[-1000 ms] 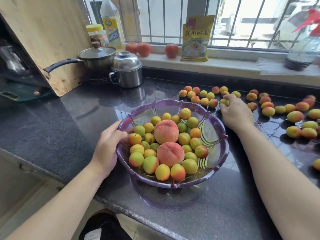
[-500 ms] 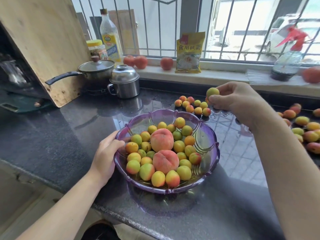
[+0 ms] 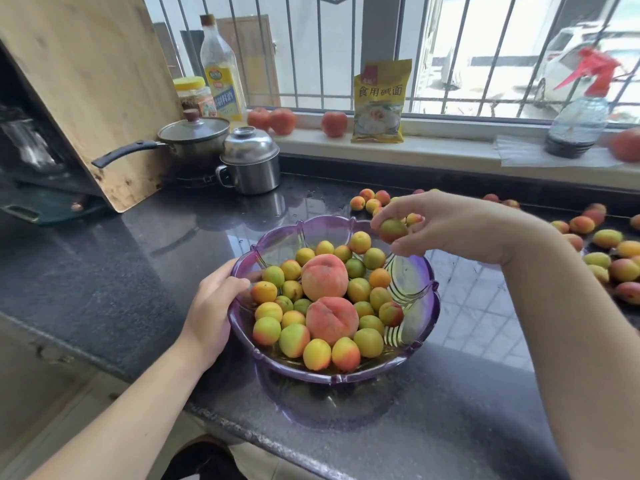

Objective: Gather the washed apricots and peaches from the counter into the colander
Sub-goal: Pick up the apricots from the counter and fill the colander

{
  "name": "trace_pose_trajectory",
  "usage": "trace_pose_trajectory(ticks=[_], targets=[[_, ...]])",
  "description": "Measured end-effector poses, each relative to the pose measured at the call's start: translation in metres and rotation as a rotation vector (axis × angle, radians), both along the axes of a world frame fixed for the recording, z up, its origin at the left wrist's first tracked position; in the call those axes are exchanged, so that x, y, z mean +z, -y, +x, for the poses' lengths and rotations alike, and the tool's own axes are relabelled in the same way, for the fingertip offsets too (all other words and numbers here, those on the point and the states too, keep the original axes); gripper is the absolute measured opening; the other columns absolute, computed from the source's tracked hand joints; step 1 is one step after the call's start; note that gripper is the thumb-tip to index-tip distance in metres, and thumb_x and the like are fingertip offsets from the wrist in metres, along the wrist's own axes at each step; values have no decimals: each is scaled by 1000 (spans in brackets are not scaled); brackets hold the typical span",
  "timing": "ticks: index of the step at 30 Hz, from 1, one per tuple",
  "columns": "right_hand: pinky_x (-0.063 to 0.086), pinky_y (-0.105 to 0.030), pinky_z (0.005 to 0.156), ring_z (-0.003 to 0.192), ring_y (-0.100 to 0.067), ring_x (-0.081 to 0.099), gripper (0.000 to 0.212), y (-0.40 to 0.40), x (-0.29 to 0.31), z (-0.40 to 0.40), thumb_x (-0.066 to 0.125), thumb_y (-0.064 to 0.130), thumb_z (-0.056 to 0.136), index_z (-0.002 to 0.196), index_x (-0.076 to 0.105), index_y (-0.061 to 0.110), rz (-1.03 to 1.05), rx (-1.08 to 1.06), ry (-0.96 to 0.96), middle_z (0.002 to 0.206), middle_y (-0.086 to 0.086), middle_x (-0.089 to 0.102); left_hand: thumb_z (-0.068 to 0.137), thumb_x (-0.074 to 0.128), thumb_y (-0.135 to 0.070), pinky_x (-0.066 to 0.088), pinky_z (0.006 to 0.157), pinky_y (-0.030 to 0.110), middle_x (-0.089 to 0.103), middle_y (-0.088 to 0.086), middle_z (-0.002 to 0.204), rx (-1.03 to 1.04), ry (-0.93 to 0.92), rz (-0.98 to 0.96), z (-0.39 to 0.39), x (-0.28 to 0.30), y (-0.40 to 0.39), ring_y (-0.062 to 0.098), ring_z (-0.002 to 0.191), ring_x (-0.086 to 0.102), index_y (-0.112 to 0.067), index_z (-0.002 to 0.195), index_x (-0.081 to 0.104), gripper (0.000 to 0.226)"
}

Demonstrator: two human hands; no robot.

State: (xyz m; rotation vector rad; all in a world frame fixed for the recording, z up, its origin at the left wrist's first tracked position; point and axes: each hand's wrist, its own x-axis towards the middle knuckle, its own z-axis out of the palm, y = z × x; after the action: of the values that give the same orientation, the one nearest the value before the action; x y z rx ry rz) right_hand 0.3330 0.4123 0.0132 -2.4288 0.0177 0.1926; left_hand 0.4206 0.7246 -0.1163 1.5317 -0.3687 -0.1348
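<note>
The dark speckled stone counter [image 3: 104, 271] carries the translucent purple plastic colander [image 3: 420, 306]. The left hand [image 3: 211, 306] grips its nine o'clock rim. The right hand's fingers [image 3: 408, 249] pinch a small, firm green-orange apricot [image 3: 392, 230] above its one o'clock rim; it likely bruises if squeezed.

saucepan [image 3: 194, 135] | steel pot [image 3: 251, 161] | oil bottle [image 3: 221, 69] | spray bottle [image 3: 581, 112]

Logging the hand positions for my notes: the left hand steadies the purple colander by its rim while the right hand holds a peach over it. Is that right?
Not quite. The head view shows the right hand holding a small apricot, not a peach; both peaches already lie in the colander. The rest stands: the left hand steadies it by its rim.
</note>
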Motion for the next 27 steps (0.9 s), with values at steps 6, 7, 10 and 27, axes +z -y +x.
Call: trace_pose_trajectory(ticks=[6,7,10,27], targets=[[51,-25,79,95,-7,57,35,-11,-4,0,74,34,90,121,59,38,-441,46,66,108,16,60,84,53,-22,56,97,51,78,18,112,6,2,-14,2,-3,-1,40,110,72,-12,116,76,41],[51,-25,78,96,-10,57,32,-12,-6,1,74,33,90,119,61,34,-507,41,80,106,13,62,84,53,-21,56,97,50,78,17,112,4,4,-15,2,-3,-1,39,110,72,-11,117,76,41],[54,-28,79,95,-17,59,23,-15,-13,6,72,27,91,114,69,25,-679,48,103,103,4,66,83,53,-20,56,92,46,78,16,112,-5,-1,-28,1,-3,0,35,108,74,-10,118,75,42],[53,-36,84,98,-18,48,37,-20,-33,16,75,23,88,120,57,25,-854,91,147,109,3,60,84,52,-22,57,87,42,79,13,109,-15,-5,-33,-2,1,1,32,105,75,-15,111,77,37]])
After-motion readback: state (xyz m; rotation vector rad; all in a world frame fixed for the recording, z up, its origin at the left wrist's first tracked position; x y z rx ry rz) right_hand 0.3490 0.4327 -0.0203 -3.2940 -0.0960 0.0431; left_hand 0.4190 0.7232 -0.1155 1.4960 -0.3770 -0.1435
